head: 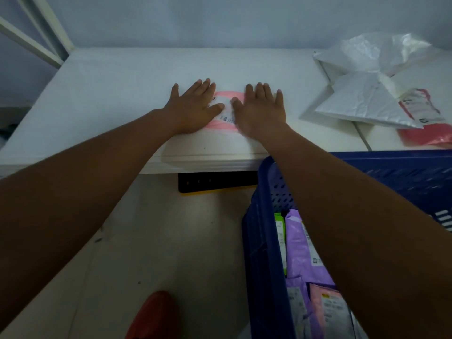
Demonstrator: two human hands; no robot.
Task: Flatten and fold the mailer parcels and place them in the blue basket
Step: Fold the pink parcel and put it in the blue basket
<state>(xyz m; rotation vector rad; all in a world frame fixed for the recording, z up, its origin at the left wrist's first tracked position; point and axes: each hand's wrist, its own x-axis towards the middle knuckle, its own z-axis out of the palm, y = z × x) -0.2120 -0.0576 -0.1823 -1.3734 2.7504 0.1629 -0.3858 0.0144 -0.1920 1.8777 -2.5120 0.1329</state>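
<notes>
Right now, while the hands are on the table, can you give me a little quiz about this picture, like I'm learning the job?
1. Pick one: the left hand and right hand press flat on A) a pink mailer, B) a book, C) a cup.
2. True or false: the basket is empty.
3. Fill in: the white mailers lie on the table to the ___ of the hands.
Key: 1 A. 2 False: purple mailers lie in it. 3 Right.
</notes>
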